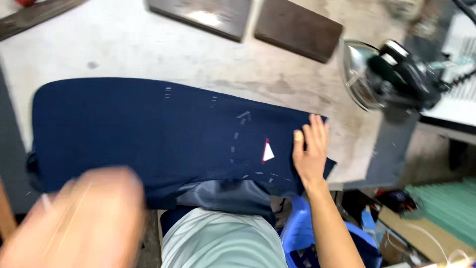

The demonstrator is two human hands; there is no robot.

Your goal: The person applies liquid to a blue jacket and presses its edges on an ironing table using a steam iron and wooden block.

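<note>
A dark navy piece of cloth (139, 134) with white basting stitches lies spread across a worn grey table (148, 49). A small white and red triangle tag (267, 151) shows near its right end. My right hand (311, 149) lies flat on the cloth's right edge, fingers spread, holding nothing. My left hand (79, 218) is a large motion blur close to the camera at the lower left, over the cloth's near edge; whether it holds anything cannot be made out.
A steam iron (391, 74) rests on its side at the table's right end. Two dark flat blocks (297, 27) lie at the far edge. A blue plastic stool (302, 228) and clutter sit below on the right.
</note>
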